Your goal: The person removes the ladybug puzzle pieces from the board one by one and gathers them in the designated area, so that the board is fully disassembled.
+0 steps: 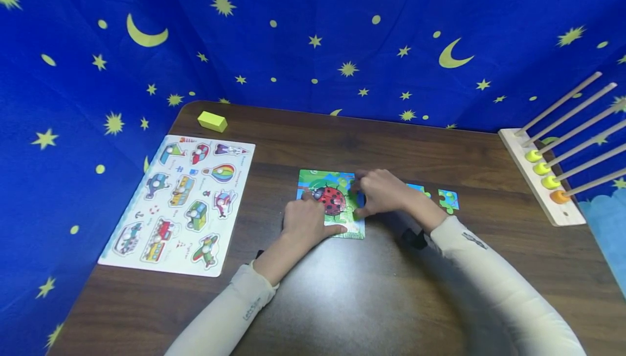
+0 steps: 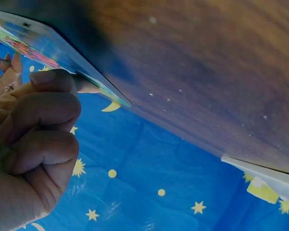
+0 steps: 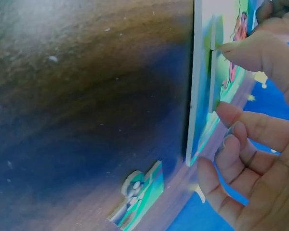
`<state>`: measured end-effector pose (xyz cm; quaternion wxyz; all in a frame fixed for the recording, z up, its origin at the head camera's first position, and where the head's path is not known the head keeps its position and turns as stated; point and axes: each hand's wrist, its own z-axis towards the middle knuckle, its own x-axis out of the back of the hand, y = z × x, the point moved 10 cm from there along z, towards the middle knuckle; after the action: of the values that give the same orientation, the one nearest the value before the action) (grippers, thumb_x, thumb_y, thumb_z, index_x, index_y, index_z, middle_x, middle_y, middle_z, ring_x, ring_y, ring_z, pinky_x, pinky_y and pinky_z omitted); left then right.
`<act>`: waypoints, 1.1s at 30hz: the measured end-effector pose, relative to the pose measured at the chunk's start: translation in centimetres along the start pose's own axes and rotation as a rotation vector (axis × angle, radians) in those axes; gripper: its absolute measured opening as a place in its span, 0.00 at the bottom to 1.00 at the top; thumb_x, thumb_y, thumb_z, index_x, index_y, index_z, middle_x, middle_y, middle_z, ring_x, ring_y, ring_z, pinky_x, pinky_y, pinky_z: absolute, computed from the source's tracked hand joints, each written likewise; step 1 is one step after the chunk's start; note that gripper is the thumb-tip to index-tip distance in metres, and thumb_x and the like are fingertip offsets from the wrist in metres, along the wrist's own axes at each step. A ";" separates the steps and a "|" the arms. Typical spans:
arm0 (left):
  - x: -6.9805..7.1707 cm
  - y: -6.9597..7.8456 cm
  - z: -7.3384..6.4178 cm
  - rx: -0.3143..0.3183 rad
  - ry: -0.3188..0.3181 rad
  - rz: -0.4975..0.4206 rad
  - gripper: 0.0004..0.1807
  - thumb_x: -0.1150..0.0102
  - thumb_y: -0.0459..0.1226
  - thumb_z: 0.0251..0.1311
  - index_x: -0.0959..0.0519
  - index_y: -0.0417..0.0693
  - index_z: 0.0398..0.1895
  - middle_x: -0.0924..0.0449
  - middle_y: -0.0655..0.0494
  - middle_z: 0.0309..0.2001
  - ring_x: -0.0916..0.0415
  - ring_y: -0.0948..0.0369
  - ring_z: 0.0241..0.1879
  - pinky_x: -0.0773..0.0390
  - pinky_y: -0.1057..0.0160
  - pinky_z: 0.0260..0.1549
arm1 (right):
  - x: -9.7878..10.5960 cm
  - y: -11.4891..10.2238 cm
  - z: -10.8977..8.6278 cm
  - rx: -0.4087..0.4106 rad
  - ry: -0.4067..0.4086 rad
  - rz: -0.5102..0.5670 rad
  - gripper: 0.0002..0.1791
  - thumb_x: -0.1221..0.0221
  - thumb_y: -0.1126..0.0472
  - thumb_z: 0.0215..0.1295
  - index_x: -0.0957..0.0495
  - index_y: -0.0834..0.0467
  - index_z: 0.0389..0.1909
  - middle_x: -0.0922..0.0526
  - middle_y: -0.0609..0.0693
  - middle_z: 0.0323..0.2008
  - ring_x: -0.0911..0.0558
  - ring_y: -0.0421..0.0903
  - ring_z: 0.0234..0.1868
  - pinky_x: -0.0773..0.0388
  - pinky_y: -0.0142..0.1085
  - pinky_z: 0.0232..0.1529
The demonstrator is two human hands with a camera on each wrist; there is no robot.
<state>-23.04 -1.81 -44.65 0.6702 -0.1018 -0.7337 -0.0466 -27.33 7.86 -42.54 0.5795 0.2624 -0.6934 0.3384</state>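
Observation:
A square ladybug jigsaw puzzle [image 1: 335,199] lies on the table between both hands. On its left side rests my left hand [image 1: 304,219], the thumb stretched along the lower edge; the left wrist view shows several of its fingers curled beside the board. At the puzzle's right side, my right hand [image 1: 380,192] reaches in from above. Its thumb and index finger pinch the edges of a green puzzle piece [image 3: 219,82] at the board's surface, the other fingers bent loosely. Loose puzzle pieces [image 1: 449,200] lie to the right, some partly behind the right forearm.
To the left lies a white peg puzzle board [image 1: 183,247] with vehicle pictures. A yellow block [image 1: 212,122] sits behind it near the far edge. A wooden rod stand [image 1: 543,182] with yellow and orange beads stands at the right. A blue starry curtain [image 1: 293,35] hangs behind the table.

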 end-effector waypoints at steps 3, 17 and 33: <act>0.0 0.0 0.1 -0.002 -0.003 -0.013 0.46 0.47 0.81 0.39 0.12 0.47 0.28 0.17 0.42 0.51 0.31 0.60 0.14 0.35 0.63 0.14 | 0.0 0.1 -0.1 -0.004 0.006 0.006 0.27 0.26 0.43 0.44 0.12 0.59 0.40 0.16 0.53 0.40 0.24 0.41 0.29 0.22 0.40 0.31; 0.1 -0.1 0.1 -0.010 -0.001 -0.031 0.46 0.46 0.81 0.38 0.13 0.47 0.27 0.17 0.42 0.52 0.28 0.59 0.16 0.32 0.62 0.15 | -0.2 -0.9 0.2 -0.002 -0.085 -0.055 0.19 0.26 0.50 0.53 0.12 0.58 0.41 0.20 0.49 0.35 0.29 0.39 0.26 0.29 0.35 0.27; 0.0 0.5 0.4 -0.026 0.004 -0.026 0.45 0.50 0.79 0.45 0.13 0.47 0.26 0.16 0.42 0.48 0.26 0.58 0.17 0.32 0.62 0.15 | -0.4 -1.1 0.7 -0.051 -0.165 -0.094 0.18 0.25 0.50 0.50 0.13 0.58 0.38 0.15 0.48 0.31 0.25 0.41 0.24 0.22 0.41 0.30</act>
<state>-23.29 -1.29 -44.74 0.6697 -0.1009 -0.7329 -0.0651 -26.91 6.60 -42.84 0.5424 0.3067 -0.7340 0.2703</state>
